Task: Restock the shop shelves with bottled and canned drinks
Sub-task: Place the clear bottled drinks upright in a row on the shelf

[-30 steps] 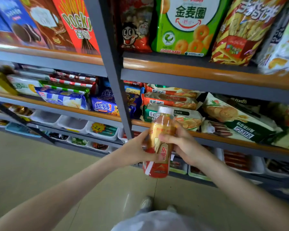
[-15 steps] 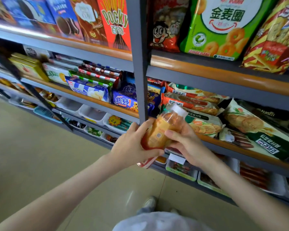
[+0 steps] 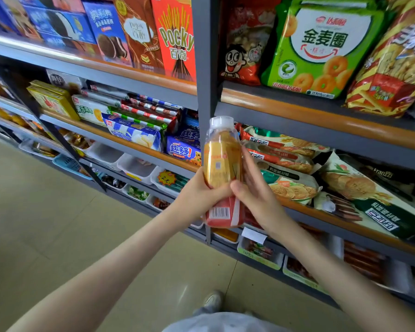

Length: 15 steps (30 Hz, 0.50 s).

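- Bottle is upright with an amber drink inside and a white cap on top. A red label band wraps the base, with the barcode facing the camera.
- Position: held in the air just in front of the grey shelf post, not resting on any shelf. The cap is level with the middle shelf's stock.
- Left hand grips the lower half from the left. Its thumb curls across the front just above the red band; the other fingers are behind the bottle, hidden.
- Right hand grips from the right with its thumb tip on the front, next to the left thumb. Its fingers run up the bottle's right side, close together. They are motion-blurred, so I can't tell the exact contact.
- Bottle sits between the two palms. The upper half and cap stick out above the fingers, and the red base shows below them.
- Around it: Pocky box on the top shelf left of the post, green snack bag right of it. Biscuit packs lie on the middle shelf behind the bottle, white trays on the low shelf.
- Below: beige tiled floor, one shoe visible.
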Each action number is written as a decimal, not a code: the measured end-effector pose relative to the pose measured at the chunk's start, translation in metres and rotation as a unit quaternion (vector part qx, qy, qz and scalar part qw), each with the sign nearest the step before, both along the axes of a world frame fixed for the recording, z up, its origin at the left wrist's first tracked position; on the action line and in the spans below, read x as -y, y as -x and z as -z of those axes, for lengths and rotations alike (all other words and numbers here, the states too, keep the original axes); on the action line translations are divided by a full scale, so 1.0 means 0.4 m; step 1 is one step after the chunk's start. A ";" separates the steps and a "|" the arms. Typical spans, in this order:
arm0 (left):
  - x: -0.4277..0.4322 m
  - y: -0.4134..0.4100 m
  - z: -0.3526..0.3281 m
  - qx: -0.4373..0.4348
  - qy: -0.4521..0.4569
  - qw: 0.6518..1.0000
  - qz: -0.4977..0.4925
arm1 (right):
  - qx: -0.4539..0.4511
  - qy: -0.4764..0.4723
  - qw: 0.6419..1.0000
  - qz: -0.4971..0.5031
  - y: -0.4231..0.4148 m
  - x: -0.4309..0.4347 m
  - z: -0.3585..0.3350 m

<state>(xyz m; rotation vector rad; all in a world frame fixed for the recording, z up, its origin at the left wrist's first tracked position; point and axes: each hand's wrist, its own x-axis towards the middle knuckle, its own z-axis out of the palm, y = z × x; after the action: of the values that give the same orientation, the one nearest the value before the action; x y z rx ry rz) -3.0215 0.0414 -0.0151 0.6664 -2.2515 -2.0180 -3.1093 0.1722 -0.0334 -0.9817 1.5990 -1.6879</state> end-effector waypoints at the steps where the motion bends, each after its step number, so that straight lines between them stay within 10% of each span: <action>1: -0.001 0.005 -0.012 -0.007 -0.075 0.997 0.004 | -0.001 -0.004 1.000 -0.019 -0.005 -0.005 -0.004; 8: 0.007 0.019 -0.070 0.011 -0.220 0.973 0.069 | -0.070 -0.084 0.988 -0.112 0.036 -0.067 -0.091; 15: 0.001 0.038 -0.211 -0.067 0.178 0.981 -0.021 | -0.183 -0.123 0.975 0.007 0.057 -0.077 -0.246</action>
<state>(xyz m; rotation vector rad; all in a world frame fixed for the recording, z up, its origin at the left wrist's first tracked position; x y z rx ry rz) -3.0367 0.0408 0.0691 0.5206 -2.4028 -1.5286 -3.1322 0.2031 0.0652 -1.2012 1.9988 -1.3271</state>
